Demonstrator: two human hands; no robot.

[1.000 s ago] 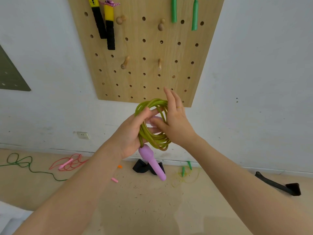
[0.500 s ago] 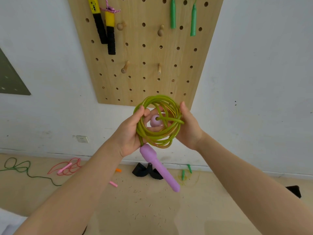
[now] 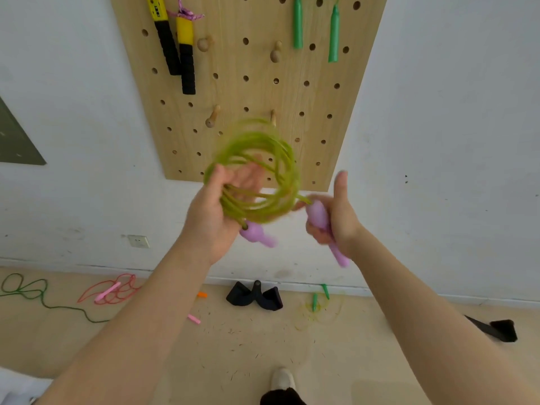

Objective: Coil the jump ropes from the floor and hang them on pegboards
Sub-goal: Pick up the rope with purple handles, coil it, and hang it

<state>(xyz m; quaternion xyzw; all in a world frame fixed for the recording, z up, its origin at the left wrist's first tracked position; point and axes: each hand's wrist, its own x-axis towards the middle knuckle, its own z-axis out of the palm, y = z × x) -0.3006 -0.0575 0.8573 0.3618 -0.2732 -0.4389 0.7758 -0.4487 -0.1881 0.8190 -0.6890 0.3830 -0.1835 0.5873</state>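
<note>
Left hand (image 3: pixel 214 213) grips the green coiled rope (image 3: pixel 257 173) at its lower left edge, fingers curled around the bundled loops, thumb raised on the near side. One purple handle (image 3: pixel 258 233) hangs just below that hand, poking out to the right under the coil. Right hand (image 3: pixel 336 217) is wrapped around the other purple handle (image 3: pixel 324 226), thumb sticking straight up, the handle's narrow end pointing down and to the right out of the fist. A short run of green cord joins this handle's top to the coil's right side. The coil is blurred, so the count of loops cannot be told; it is held up in front of the lower part of the wooden pegboard (image 3: pixel 330 127) on the white wall.

On the board, a pair of yellow and black handles (image 3: pixel 178 51) hangs at the upper left, and two green handles (image 3: pixel 315 27) hang at the upper right. Bare wooden pegs stick out between them; one peg (image 3: pixel 212 116) sits just above the coil's left side.

Down on the tan floor (image 3: pixel 263 346), a dark green rope (image 3: pixel 26 290) sprawls at the far left, a pink rope (image 3: pixel 112 290) lies beside it, and a thin yellow rope with green handles (image 3: pixel 320 302) lies near the wall below the right hand. A black object (image 3: pixel 255 296) rests against the baseboard between them.
</note>
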